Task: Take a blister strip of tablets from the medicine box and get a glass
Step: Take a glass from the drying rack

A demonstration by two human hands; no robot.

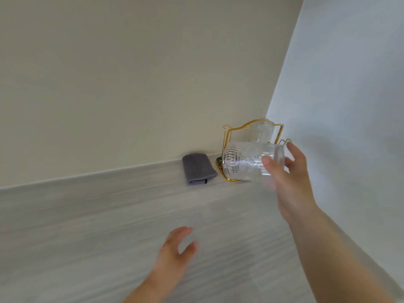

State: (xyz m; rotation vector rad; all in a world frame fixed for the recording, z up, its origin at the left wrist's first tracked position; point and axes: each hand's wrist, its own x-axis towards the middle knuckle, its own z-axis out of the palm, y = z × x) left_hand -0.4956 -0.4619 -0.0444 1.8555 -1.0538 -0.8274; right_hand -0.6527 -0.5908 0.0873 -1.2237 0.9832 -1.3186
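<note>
A clear patterned glass (247,160) lies tilted on its side in the air, gripped at its base end by my right hand (286,171), just in front of a gold wire glass rack (226,136) in the corner. Another clear glass (260,130) still hangs upside down in that rack. My left hand (177,248) hovers lower down over the pale wood-grain countertop (109,226), fingers apart and holding nothing. No medicine box or blister strip is in view.
A folded grey cloth (197,168) lies on the countertop against the beige wall, left of the rack. A white wall closes off the right side and meets the beige wall at the corner behind the rack.
</note>
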